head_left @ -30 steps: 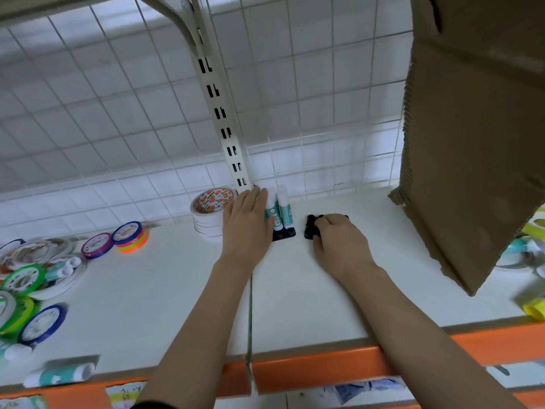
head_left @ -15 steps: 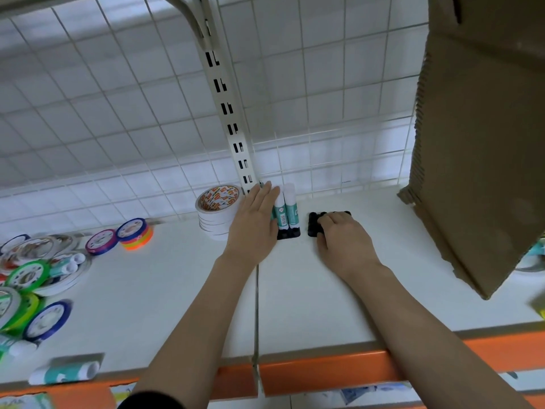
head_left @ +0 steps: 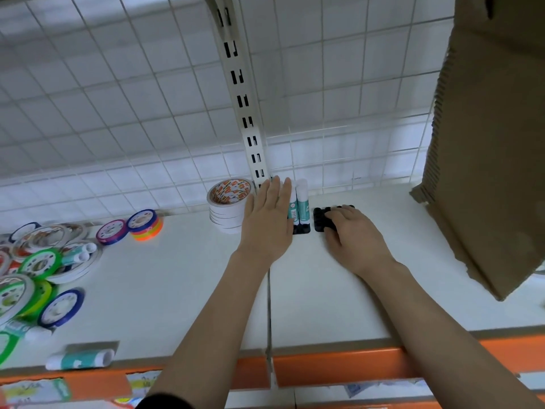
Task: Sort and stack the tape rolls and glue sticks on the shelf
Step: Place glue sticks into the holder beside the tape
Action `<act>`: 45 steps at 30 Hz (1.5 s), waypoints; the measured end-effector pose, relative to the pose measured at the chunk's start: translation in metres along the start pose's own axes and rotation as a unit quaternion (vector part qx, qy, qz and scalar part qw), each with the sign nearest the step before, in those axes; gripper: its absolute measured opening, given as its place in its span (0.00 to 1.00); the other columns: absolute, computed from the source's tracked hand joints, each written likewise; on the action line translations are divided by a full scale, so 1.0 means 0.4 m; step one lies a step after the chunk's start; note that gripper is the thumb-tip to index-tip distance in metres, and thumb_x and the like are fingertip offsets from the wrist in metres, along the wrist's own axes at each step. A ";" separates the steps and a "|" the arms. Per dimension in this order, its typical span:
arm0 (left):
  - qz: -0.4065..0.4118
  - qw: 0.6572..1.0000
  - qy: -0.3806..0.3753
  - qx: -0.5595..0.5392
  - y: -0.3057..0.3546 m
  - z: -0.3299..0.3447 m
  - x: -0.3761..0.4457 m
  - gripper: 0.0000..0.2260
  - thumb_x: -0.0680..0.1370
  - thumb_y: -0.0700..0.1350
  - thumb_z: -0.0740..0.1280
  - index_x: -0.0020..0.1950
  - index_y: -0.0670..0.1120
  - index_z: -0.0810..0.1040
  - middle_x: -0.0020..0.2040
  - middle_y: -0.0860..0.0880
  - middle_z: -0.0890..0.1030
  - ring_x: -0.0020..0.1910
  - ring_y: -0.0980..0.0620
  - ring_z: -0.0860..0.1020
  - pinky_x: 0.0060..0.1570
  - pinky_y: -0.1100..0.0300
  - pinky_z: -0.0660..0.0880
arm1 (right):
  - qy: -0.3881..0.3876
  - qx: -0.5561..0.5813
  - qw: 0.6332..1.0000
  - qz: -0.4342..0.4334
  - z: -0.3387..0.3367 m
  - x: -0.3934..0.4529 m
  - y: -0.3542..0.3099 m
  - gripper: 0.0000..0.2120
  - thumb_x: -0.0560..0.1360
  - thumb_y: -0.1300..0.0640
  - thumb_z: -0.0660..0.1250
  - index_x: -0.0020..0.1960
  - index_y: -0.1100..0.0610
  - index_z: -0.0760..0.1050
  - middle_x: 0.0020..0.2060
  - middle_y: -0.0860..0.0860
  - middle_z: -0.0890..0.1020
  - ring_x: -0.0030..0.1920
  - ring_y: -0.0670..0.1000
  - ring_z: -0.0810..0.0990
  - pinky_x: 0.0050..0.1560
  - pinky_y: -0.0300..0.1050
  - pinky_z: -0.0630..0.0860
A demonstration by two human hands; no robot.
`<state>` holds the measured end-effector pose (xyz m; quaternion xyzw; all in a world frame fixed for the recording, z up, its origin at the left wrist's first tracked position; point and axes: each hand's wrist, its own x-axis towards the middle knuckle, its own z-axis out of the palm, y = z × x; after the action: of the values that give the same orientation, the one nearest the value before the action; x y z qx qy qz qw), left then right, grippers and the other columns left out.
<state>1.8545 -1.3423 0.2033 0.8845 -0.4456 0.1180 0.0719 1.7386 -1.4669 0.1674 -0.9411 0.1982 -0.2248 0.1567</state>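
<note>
Teal-and-white glue sticks (head_left: 301, 202) stand upright on a black base at the back of the white shelf (head_left: 165, 290). My left hand (head_left: 267, 222) lies flat against their left side, fingers straight. My right hand (head_left: 352, 234) is curled over a black cluster of glue stick caps (head_left: 321, 218) just to their right. A stack of white tape rolls (head_left: 228, 205) stands left of my left hand. Several coloured tape rolls (head_left: 41, 264) lie heaped at the far left. One loose glue stick (head_left: 79, 359) lies at the front left edge.
A slotted shelf upright (head_left: 241, 93) rises behind the glue sticks, against a white wire grid back. A brown cardboard box (head_left: 486, 143) hangs over the shelf's right side. An orange strip (head_left: 383, 364) runs along the shelf's front edge.
Both hands stay in place by the glue sticks; only the camera view has shifted slightly, bringing the scene a little nearer.
</note>
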 end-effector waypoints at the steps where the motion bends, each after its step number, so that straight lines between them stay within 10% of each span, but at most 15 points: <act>1: 0.003 1.000 -0.003 -0.004 -0.001 -0.004 -0.004 0.30 0.81 0.47 0.55 0.77 0.47 0.41 0.78 0.46 0.43 0.76 0.48 0.43 0.73 0.52 0.42 | 0.000 -0.005 1.000 -0.002 -0.008 -0.003 -0.006 0.10 0.73 0.63 0.62 0.51 0.65 0.77 0.46 0.58 0.81 0.49 0.61 0.77 0.53 0.48 0.72; 11: 0.017 0.994 0.055 -0.097 -0.094 -0.030 -0.157 0.19 0.77 0.48 0.58 0.66 0.44 0.73 0.65 0.45 0.73 0.66 0.44 0.70 0.63 0.51 0.65 | 0.006 0.013 1.000 0.023 -0.001 -0.073 -0.154 0.11 0.75 0.62 0.60 0.54 0.64 0.76 0.49 0.57 0.79 0.53 0.57 0.75 0.41 0.41 0.67; 26: -0.103 0.985 -0.021 -0.134 -0.545 -0.124 -0.494 0.16 0.80 0.50 0.59 0.65 0.47 0.73 0.62 0.48 0.76 0.61 0.48 0.73 0.60 0.54 0.70 | -0.047 0.073 0.996 -0.032 0.202 -0.118 -0.609 0.15 0.77 0.59 0.61 0.62 0.60 0.74 0.57 0.56 0.79 0.58 0.57 0.75 0.56 0.44 0.70; 32: -0.145 0.981 0.003 -0.132 -0.692 -0.162 -0.583 0.16 0.78 0.53 0.57 0.51 0.43 0.77 0.45 0.46 0.79 0.46 0.47 0.78 0.46 0.51 0.75 | -0.059 0.073 0.993 -0.074 0.245 -0.126 -0.722 0.17 0.78 0.57 0.59 0.66 0.58 0.72 0.62 0.52 0.76 0.62 0.52 0.72 0.56 0.38 0.67; 45: -0.153 0.974 0.012 -0.169 -0.766 -0.183 -0.607 0.13 0.80 0.48 0.59 0.63 0.47 0.73 0.57 0.49 0.76 0.56 0.50 0.73 0.53 0.55 0.72 | -0.157 0.097 0.975 -0.121 0.233 -0.154 -0.807 0.19 0.73 0.41 0.66 0.58 0.50 0.77 0.58 0.39 0.77 0.60 0.41 0.73 0.60 0.32 0.67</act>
<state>1.9512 -0.9566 0.2006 0.9159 -0.3173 0.0397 0.2427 1.8311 -1.1389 0.1898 -0.9620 0.0335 -0.1098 0.2478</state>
